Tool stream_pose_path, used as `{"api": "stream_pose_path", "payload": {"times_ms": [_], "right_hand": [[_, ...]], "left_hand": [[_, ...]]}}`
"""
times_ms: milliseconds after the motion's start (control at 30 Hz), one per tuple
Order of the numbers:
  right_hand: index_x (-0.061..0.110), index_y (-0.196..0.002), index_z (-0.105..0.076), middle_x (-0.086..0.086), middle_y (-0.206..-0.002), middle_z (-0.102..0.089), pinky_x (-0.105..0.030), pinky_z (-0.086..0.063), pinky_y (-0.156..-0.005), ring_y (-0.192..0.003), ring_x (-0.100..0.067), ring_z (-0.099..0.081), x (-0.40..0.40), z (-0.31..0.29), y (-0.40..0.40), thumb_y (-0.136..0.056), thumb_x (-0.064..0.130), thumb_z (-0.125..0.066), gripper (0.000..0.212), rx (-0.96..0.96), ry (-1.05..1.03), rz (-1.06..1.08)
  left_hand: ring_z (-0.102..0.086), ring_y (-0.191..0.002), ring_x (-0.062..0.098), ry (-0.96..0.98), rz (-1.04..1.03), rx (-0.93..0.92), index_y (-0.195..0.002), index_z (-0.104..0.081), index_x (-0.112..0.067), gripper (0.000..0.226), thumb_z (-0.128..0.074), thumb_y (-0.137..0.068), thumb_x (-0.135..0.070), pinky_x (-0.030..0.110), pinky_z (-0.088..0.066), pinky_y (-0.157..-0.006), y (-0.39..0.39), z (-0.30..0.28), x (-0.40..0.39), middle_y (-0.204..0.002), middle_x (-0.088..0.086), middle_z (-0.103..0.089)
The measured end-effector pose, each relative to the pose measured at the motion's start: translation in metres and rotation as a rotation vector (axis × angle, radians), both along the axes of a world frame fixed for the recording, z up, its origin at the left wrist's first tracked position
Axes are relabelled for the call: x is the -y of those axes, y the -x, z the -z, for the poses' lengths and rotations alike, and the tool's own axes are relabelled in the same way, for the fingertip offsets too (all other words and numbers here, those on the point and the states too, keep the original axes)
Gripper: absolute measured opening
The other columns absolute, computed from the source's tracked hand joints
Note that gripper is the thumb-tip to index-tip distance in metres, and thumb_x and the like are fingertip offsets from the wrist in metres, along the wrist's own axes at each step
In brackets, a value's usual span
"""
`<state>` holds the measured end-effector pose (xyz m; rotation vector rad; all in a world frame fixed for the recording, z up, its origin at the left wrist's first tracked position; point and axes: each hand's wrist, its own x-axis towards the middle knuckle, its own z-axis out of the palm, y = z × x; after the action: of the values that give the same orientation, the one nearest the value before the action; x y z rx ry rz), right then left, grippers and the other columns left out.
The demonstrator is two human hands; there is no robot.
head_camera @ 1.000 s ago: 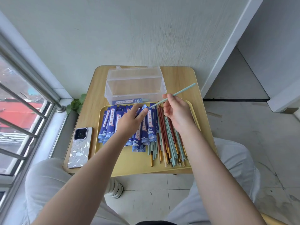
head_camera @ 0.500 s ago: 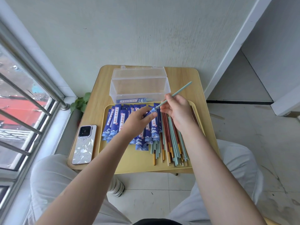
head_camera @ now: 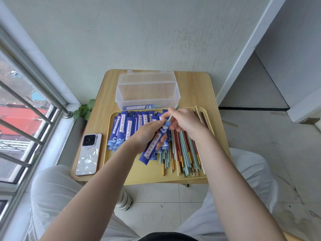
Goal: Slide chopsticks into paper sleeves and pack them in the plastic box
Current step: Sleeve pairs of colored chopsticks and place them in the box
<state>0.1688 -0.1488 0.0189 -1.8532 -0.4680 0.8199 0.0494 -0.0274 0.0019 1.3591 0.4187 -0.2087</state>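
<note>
1. A blue printed paper sleeve [head_camera: 155, 144] is held above the yellow plastic tray [head_camera: 144, 176]. Its long axis runs on a slant, from its open mouth at the upper right, between the two hands, down to its closed end at the lower left, nearer the person.
2. The left hand [head_camera: 147, 132] holds the sleeve near its mouth, fingers curled round the paper.
3. A thin teal chopstick [head_camera: 171, 116] enters the sleeve mouth along nearly the same slant. Only a short upper length shows, its far tip pointing toward the box. How deep it sits inside the paper is hidden.
4. The right hand [head_camera: 185, 123] pinches this chopstick just above the sleeve mouth. It is the nearer hand to the chopstick, and the push runs down and left along the sleeve.
5. Judged from this, sliding is under way; packing this one is not yet done.
6. Under the hands, on the tray's right half, lies a loose pile of red, teal and cream chopsticks [head_camera: 184, 153], lengthways toward the person.
7. On the tray's left half lies a fan of more blue sleeves [head_camera: 121, 129].
8. Beyond the tray stands a clear rectangular plastic box [head_camera: 147, 94], lid open, with at least one filled sleeve at the bottom. The hands are near its front wall.
9. A white phone [head_camera: 88, 154] lies left of the tray on the small wooden table [head_camera: 196, 91]. Nothing blocks the path to the box.
</note>
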Motion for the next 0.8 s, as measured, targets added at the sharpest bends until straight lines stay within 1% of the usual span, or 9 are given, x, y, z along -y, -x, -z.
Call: {"api": "stream_pose_path", "payload": {"times_ms": [67,167,333,400,467,567,667,733,800], "right_hand": [[0.011,-0.113,-0.068,-0.002,-0.076,-0.063,-0.027,-0.044,-0.054,-0.064,-0.015,-0.057,0.003,-0.001,0.000,-0.102,0.039,-0.052,0.033,0.007,0.117,-0.090],[0.015,-0.123,-0.060,-0.006,-0.095,-0.068,-0.027,-0.050,-0.053,-0.064,-0.015,-0.063,0.008,0.001,-0.002,-0.100,0.029,-0.057,0.027,0.113,0.015,0.099],[0.014,-0.115,-0.069,0.000,-0.098,-0.072,-0.032,-0.057,-0.064,-0.074,-0.019,-0.073,0.017,0.002,-0.002,-0.100,0.023,-0.054,0.023,0.136,0.014,0.031],[0.015,-0.111,-0.068,-0.001,-0.095,-0.071,-0.030,-0.056,-0.059,-0.072,-0.019,-0.072,0.022,0.002,-0.004,-0.101,0.023,-0.052,0.020,0.180,0.066,0.079],[0.013,-0.098,-0.066,-0.003,-0.085,-0.070,-0.027,-0.053,-0.052,-0.064,-0.019,-0.070,0.027,0.007,-0.006,-0.101,0.020,-0.050,0.018,0.322,0.253,0.106],[0.006,-0.083,-0.064,-0.008,-0.072,-0.065,-0.027,-0.050,-0.053,-0.063,-0.025,-0.067,0.030,0.020,-0.004,-0.098,0.014,-0.055,0.019,0.468,0.655,-0.036],[0.008,-0.093,-0.060,-0.004,-0.077,-0.055,-0.028,-0.045,-0.053,-0.070,-0.022,-0.061,0.027,0.030,0.008,-0.094,0.009,-0.060,0.002,0.482,0.849,-0.112],[0.008,-0.106,-0.062,-0.004,-0.083,-0.055,-0.031,-0.048,-0.060,-0.079,-0.025,-0.061,0.025,0.036,0.013,-0.095,0.013,-0.063,0.012,0.518,0.882,-0.118],[0.007,-0.114,-0.062,-0.007,-0.100,-0.062,-0.032,-0.049,-0.065,-0.090,-0.028,-0.064,0.025,0.041,0.015,-0.095,0.013,-0.063,0.020,0.542,0.885,-0.098]], "left_hand": [[-0.045,-0.046,0.022,0.001,-0.032,-0.029,-0.113,-0.057,-0.001,0.048,-0.037,-0.107,-0.044,0.030,-0.042,-0.048,-0.002,0.001,0.003,-0.065,0.011,-0.052],[-0.044,-0.045,0.020,0.009,-0.047,-0.075,-0.111,-0.059,-0.002,0.047,-0.033,-0.109,-0.041,0.029,-0.042,-0.046,-0.005,0.002,0.007,-0.063,0.008,-0.051],[-0.042,-0.047,0.020,-0.003,-0.116,-0.156,-0.104,-0.059,-0.007,0.043,-0.034,-0.109,-0.041,0.028,-0.039,-0.046,-0.012,0.006,0.012,-0.062,0.006,-0.051],[-0.042,-0.046,0.019,-0.005,-0.157,-0.188,-0.106,-0.061,-0.006,0.045,-0.034,-0.108,-0.041,0.027,-0.038,-0.046,-0.014,0.011,0.016,-0.061,0.006,-0.050],[-0.043,-0.045,0.019,-0.008,-0.202,-0.216,-0.105,-0.063,-0.005,0.045,-0.035,-0.108,-0.040,0.028,-0.038,-0.046,-0.016,0.014,0.019,-0.060,0.006,-0.051],[-0.045,-0.046,0.020,-0.022,-0.223,-0.261,-0.106,-0.063,-0.003,0.042,-0.038,-0.108,-0.036,0.028,-0.040,-0.046,-0.020,0.019,0.025,-0.062,0.007,-0.058],[-0.049,-0.044,0.020,-0.024,-0.241,-0.314,-0.106,-0.062,-0.002,0.034,-0.043,-0.105,-0.030,0.026,-0.045,-0.046,-0.023,0.019,0.036,-0.079,0.013,-0.073],[-0.051,-0.043,0.020,-0.061,-0.240,-0.345,-0.110,-0.062,-0.004,0.031,-0.045,-0.105,-0.029,0.028,-0.047,-0.048,-0.026,0.020,0.042,-0.089,0.013,-0.076],[-0.053,-0.043,0.019,-0.107,-0.243,-0.364,-0.117,-0.062,-0.006,0.032,-0.045,-0.105,-0.029,0.028,-0.048,-0.048,-0.028,0.020,0.045,-0.091,0.009,-0.076]]}}
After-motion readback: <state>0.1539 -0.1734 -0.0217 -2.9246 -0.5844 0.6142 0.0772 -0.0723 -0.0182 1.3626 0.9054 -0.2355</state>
